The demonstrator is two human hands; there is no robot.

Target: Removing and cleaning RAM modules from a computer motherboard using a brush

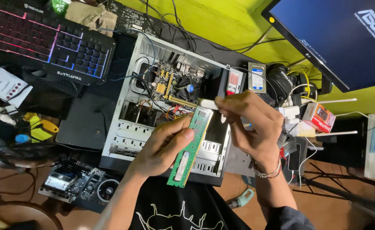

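Green and long, the memory module [190, 147] runs slantwise from near left to far right, a white label near its lower end, held above the open computer case [123, 136]. The left hand [162, 149] pinches it between thumb and curled fingers. The right hand [251, 123] pinches a small white eraser [208, 103] against the module's far end. Inside the case sits a motherboard [174, 83] with tangled wires. A backlit keyboard [47, 40] lies far left, a monitor [345, 38] far right.
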